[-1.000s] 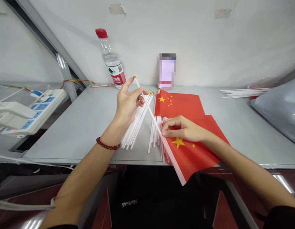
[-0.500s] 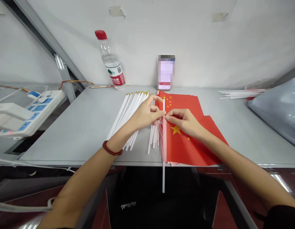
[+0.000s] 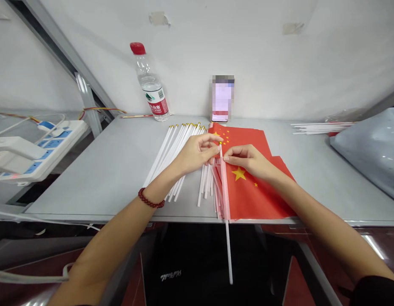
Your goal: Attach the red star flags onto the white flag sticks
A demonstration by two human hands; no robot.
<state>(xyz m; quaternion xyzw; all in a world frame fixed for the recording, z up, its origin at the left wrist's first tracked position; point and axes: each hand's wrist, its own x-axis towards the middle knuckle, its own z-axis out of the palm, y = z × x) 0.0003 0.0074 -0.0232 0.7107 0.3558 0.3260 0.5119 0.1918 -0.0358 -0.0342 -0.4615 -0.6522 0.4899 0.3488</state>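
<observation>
A red flag (image 3: pixel 259 197) with yellow stars lies over other red flags near the table's front edge. Through its pale sleeve runs a white flagpole (image 3: pixel 229 255) with a gold tip; the lower end sticks out past the edge. My left hand (image 3: pixel 198 151) pinches the pole just below its tip, thumb and fingers closed. My right hand (image 3: pixel 246 159) pinches the flag's upper corner beside the sleeve. Left of the flag lie several white flagpoles (image 3: pixel 176 157) with gold tips, partly behind my left hand and forearm.
A water bottle (image 3: pixel 154 95) and a phone (image 3: pixel 222 100) lean against the wall at the back. On the right are white sticks (image 3: pixel 321 127) and a grey plastic bag (image 3: pixel 372 148). A power strip (image 3: pixel 56 144) with plugs and cables sits at the left.
The pole has slid further down through the sleeve, its lower end now nearer to me and tilted slightly right. The flag has shifted a little right, and my left hand follows the tip down.
</observation>
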